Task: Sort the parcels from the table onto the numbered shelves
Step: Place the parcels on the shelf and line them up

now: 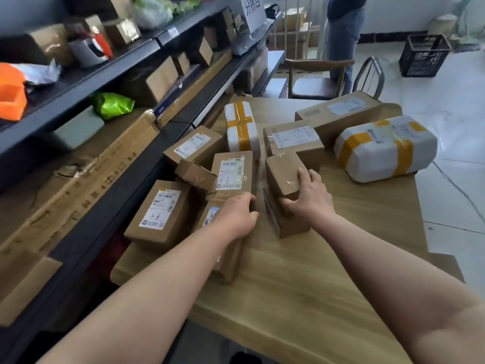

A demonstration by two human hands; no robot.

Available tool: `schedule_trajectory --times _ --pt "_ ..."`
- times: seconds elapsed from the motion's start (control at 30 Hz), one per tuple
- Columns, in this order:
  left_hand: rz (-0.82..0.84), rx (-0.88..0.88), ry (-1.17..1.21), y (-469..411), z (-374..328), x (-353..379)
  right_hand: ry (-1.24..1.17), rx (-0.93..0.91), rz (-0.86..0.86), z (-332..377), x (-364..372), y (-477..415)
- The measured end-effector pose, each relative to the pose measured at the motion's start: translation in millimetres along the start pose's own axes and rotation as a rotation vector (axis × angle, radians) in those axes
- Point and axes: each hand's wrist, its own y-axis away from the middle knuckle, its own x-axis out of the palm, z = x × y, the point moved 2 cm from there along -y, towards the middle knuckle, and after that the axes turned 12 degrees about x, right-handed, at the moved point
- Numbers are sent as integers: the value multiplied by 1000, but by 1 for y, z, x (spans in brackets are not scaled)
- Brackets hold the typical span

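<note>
Several cardboard parcels lie on the wooden table (301, 285). My right hand (308, 195) grips a small plain brown box (282, 173) that rests tilted on another brown box (291, 223). My left hand (236, 215) lies on a labelled box (225, 256) at the table's left side, fingers curled over its top edge. Beside it lie a box marked 1-6 (232, 170) and a labelled box (161, 211). Two white parcels with yellow tape, one (241, 127) at the middle back and one (385, 148) at the right, also lie there. The dark shelves (110, 164) run along the left.
The shelves hold cardboard boxes, a green bag (112, 103) and an orange parcel (11, 90). A chair (322, 80) stands behind the table, a person (343, 35) beyond it. A black crate (423, 55) sits on the tiled floor at the far right.
</note>
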Motion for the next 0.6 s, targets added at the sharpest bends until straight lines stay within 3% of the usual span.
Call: schedule_trajectory --times 0.13,0.27,0.47,0.6 --pt "3 48 62 -19 -7 7 -176 -50 -172 -10 -15 5" --pt "-10 124 247 -35 -31 23 -152 -122 -306 -49 -44 27" --pt "142 196 427 -33 -87 82 131 -75 -327 -119 -54 72" --pt "282 171 454 -21 -108 134 385 -73 -196 -160 -28 100"
